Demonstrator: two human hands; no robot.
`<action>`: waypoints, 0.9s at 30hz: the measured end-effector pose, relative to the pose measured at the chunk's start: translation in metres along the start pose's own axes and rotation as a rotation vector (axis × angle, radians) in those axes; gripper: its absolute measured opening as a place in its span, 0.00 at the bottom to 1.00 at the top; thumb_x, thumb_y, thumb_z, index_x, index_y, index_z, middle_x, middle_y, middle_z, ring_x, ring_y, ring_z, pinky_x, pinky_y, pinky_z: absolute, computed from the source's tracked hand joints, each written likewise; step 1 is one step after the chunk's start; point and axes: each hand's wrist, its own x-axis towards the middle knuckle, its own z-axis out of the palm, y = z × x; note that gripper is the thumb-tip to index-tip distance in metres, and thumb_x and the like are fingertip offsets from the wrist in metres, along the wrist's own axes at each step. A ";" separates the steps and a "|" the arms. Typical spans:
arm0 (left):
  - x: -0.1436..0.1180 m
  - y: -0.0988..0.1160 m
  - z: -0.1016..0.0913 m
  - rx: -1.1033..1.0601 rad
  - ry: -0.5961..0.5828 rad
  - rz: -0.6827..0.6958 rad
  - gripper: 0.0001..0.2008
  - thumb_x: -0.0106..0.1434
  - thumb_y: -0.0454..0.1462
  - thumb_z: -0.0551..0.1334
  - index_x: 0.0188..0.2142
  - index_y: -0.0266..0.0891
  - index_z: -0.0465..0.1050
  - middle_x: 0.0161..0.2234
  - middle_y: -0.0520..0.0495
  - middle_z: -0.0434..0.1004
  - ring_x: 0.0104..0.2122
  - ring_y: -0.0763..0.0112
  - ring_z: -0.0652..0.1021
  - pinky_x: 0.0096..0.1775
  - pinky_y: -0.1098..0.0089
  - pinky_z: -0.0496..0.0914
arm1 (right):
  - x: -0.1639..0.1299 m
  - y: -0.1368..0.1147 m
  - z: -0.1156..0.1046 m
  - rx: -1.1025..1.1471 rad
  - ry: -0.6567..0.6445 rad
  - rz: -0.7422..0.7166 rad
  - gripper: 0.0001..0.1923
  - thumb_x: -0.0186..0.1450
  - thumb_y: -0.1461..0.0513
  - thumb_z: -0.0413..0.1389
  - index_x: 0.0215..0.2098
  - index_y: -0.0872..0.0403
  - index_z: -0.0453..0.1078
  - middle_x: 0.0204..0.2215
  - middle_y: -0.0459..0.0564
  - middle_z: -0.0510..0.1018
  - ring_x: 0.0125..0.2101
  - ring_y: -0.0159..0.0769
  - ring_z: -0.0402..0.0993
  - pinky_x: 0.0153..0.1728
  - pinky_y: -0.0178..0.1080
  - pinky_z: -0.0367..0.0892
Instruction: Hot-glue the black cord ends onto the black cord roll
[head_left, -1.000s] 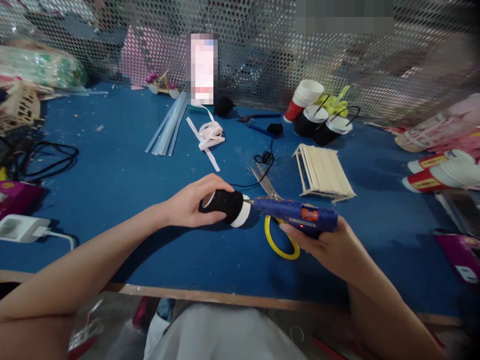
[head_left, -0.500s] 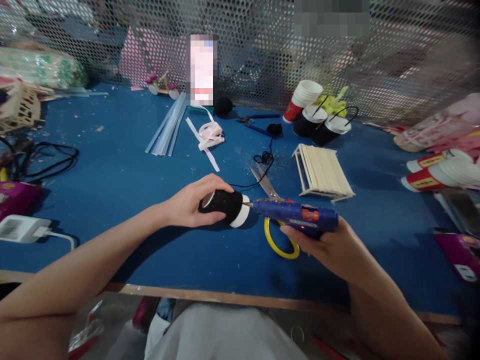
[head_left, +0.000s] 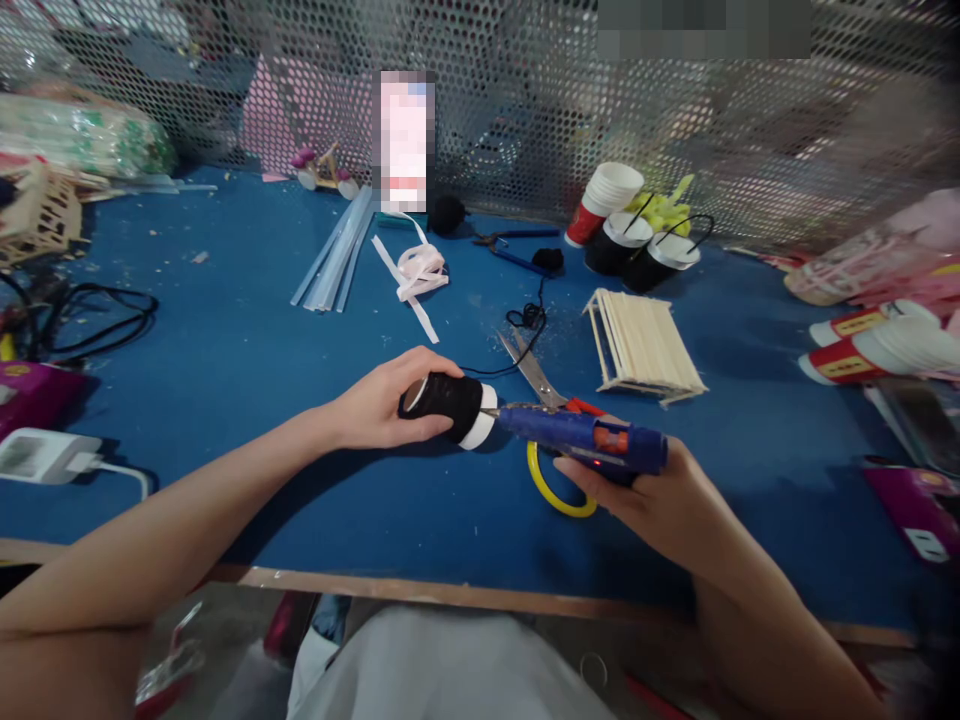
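The left hand [head_left: 375, 405] had its fingers curled around a black-wrapped paper cup [head_left: 450, 408], tilted on its side low over the table [head_left: 337, 520]. The right hand [head_left: 656, 490] gripped a blue hot glue gun [head_left: 577, 432], its nozzle at the edge between black yarn and bare white band. Good work probably called for a thin, even bead along that edge, the cup steady and fingertips clear of the hot tip.
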 end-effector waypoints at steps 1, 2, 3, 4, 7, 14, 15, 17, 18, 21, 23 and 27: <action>0.000 0.000 0.000 0.004 0.001 -0.012 0.20 0.58 0.39 0.60 0.50 0.38 0.61 0.46 0.44 0.68 0.45 0.65 0.70 0.47 0.66 0.66 | -0.001 -0.001 0.000 -0.011 -0.007 -0.004 0.06 0.57 0.58 0.57 0.28 0.52 0.68 0.20 0.43 0.73 0.20 0.31 0.68 0.25 0.34 0.68; 0.000 0.001 0.000 0.008 -0.001 -0.021 0.20 0.58 0.40 0.60 0.50 0.38 0.61 0.46 0.44 0.68 0.45 0.66 0.70 0.47 0.66 0.66 | -0.002 -0.001 0.000 -0.016 -0.014 -0.006 0.06 0.58 0.58 0.57 0.28 0.52 0.68 0.20 0.43 0.73 0.20 0.31 0.67 0.25 0.34 0.68; 0.000 0.001 -0.001 0.010 -0.003 -0.030 0.20 0.58 0.40 0.60 0.50 0.38 0.61 0.46 0.44 0.68 0.45 0.66 0.71 0.46 0.67 0.66 | -0.002 -0.002 0.000 -0.014 -0.024 -0.008 0.06 0.58 0.58 0.57 0.28 0.52 0.68 0.20 0.43 0.72 0.20 0.31 0.67 0.24 0.34 0.68; 0.000 0.001 -0.001 0.012 -0.005 -0.038 0.20 0.58 0.40 0.60 0.49 0.39 0.61 0.45 0.45 0.68 0.45 0.66 0.71 0.46 0.67 0.66 | -0.003 -0.002 0.000 -0.007 -0.035 -0.008 0.07 0.58 0.58 0.57 0.27 0.52 0.68 0.19 0.43 0.72 0.20 0.30 0.67 0.24 0.33 0.67; 0.000 0.002 -0.001 0.013 -0.006 -0.059 0.20 0.59 0.41 0.60 0.49 0.39 0.62 0.45 0.45 0.68 0.44 0.66 0.71 0.46 0.67 0.66 | -0.003 -0.005 0.000 0.007 -0.046 0.001 0.08 0.58 0.57 0.57 0.26 0.53 0.67 0.18 0.42 0.71 0.18 0.29 0.65 0.22 0.32 0.66; 0.001 0.002 0.001 -0.012 0.037 -0.085 0.20 0.58 0.41 0.61 0.49 0.38 0.62 0.46 0.44 0.68 0.43 0.66 0.72 0.46 0.67 0.66 | 0.001 -0.010 -0.004 0.156 -0.121 0.173 0.08 0.56 0.56 0.58 0.28 0.52 0.67 0.14 0.40 0.68 0.14 0.28 0.63 0.16 0.32 0.63; 0.000 0.002 0.002 -0.019 0.050 -0.080 0.20 0.58 0.41 0.61 0.49 0.38 0.62 0.46 0.44 0.68 0.43 0.65 0.72 0.45 0.67 0.67 | 0.003 -0.010 -0.004 0.182 -0.108 0.220 0.10 0.55 0.56 0.59 0.31 0.52 0.67 0.13 0.39 0.67 0.13 0.28 0.62 0.15 0.32 0.62; -0.001 0.001 0.004 -0.038 0.082 -0.073 0.21 0.58 0.41 0.61 0.49 0.38 0.62 0.46 0.43 0.68 0.43 0.64 0.72 0.45 0.66 0.67 | 0.005 -0.007 -0.006 0.213 -0.058 0.297 0.13 0.53 0.55 0.60 0.32 0.53 0.67 0.12 0.39 0.67 0.12 0.29 0.63 0.15 0.33 0.64; -0.002 0.001 0.005 -0.052 0.100 -0.072 0.21 0.58 0.41 0.61 0.49 0.39 0.61 0.47 0.43 0.68 0.43 0.64 0.72 0.44 0.66 0.68 | 0.007 -0.005 -0.007 0.219 -0.031 0.303 0.13 0.53 0.54 0.60 0.31 0.53 0.68 0.12 0.40 0.69 0.14 0.30 0.65 0.17 0.34 0.65; -0.003 -0.002 0.012 -0.116 0.176 -0.068 0.22 0.58 0.40 0.61 0.50 0.40 0.60 0.47 0.42 0.67 0.43 0.64 0.72 0.43 0.66 0.69 | 0.011 0.005 -0.012 0.215 0.098 0.231 0.14 0.53 0.52 0.60 0.28 0.54 0.71 0.21 0.46 0.76 0.22 0.34 0.72 0.25 0.36 0.70; -0.003 -0.005 0.017 -0.180 0.222 -0.071 0.22 0.58 0.40 0.61 0.51 0.40 0.59 0.46 0.43 0.67 0.41 0.66 0.72 0.41 0.67 0.69 | 0.016 0.012 -0.017 0.184 0.232 0.208 0.15 0.52 0.51 0.61 0.31 0.54 0.72 0.25 0.47 0.77 0.25 0.35 0.73 0.25 0.36 0.69; -0.002 -0.008 0.022 -0.282 0.260 -0.092 0.22 0.58 0.41 0.61 0.50 0.39 0.58 0.43 0.45 0.67 0.38 0.69 0.73 0.39 0.69 0.70 | 0.027 0.022 -0.030 0.170 0.451 0.222 0.16 0.55 0.49 0.58 0.25 0.55 0.69 0.20 0.47 0.74 0.20 0.31 0.69 0.21 0.34 0.66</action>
